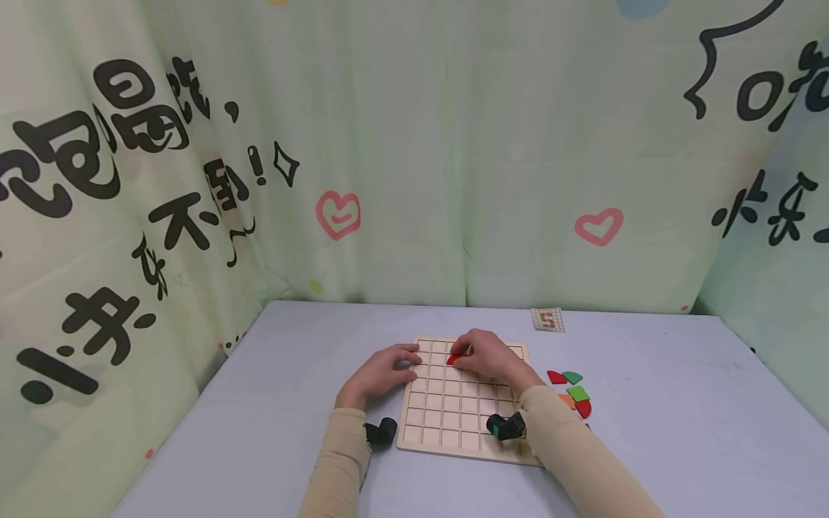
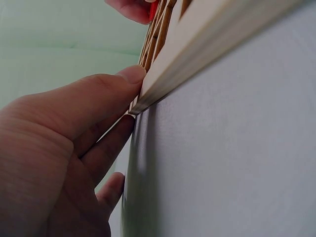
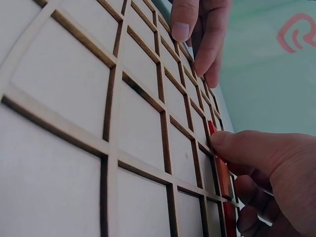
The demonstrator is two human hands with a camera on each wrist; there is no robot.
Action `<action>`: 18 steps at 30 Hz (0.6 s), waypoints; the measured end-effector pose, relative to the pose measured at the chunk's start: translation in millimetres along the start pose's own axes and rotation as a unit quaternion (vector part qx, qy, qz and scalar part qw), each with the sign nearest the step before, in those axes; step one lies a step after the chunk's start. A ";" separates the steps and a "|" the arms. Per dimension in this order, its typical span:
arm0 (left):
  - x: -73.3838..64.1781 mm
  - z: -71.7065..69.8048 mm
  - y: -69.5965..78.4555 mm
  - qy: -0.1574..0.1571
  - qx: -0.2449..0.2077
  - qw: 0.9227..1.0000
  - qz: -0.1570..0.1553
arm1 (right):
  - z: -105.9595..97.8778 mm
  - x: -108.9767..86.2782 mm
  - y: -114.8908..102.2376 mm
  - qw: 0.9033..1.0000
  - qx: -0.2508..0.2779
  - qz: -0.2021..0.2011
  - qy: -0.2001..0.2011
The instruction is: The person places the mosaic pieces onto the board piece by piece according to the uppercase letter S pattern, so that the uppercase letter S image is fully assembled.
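Observation:
A wooden grid board lies on the table in the head view. My right hand is over its far part and pinches a red piece between thumb and fingers. The right wrist view shows this red piece at the thumb tip, beside an orange-red piece and another red piece in the grid. At the board's left edge rests my left hand, its fingers fairly straight. The thumb touches the wooden rim in the left wrist view.
Right of the board lie loose pieces: a red one, a dark green one, a light green one, an orange one and another red one. A small patterned card lies near the far edge. Curtains surround the table.

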State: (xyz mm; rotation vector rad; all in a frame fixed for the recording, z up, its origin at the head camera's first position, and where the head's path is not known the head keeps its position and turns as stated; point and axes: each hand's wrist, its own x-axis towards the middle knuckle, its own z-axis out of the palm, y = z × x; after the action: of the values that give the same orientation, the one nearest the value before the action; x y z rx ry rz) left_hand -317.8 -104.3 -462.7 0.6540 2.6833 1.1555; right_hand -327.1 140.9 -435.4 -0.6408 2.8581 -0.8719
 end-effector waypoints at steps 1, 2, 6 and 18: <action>0.0 0.1 -0.1 0.000 0.000 1.000 0.000 | 0.3 0.3 0.0 1.000 0.001 0.000 0.001; 0.1 0.0 -0.2 0.000 0.001 1.000 0.001 | 0.5 0.6 0.0 1.000 0.000 0.000 0.001; 0.0 -0.3 0.0 0.000 0.001 1.000 0.005 | 1.6 1.0 0.2 1.000 0.003 0.001 0.001; -0.9 -0.9 1.0 -0.002 -0.001 1.000 0.006 | 1.4 2.5 1.5 1.000 0.008 0.005 -0.001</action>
State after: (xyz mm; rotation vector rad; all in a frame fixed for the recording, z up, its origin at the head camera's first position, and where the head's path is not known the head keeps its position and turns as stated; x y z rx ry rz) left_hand -317.0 -104.7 -461.4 0.6735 2.6773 1.1595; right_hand -329.7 140.3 -437.3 -0.6256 2.8466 -0.8914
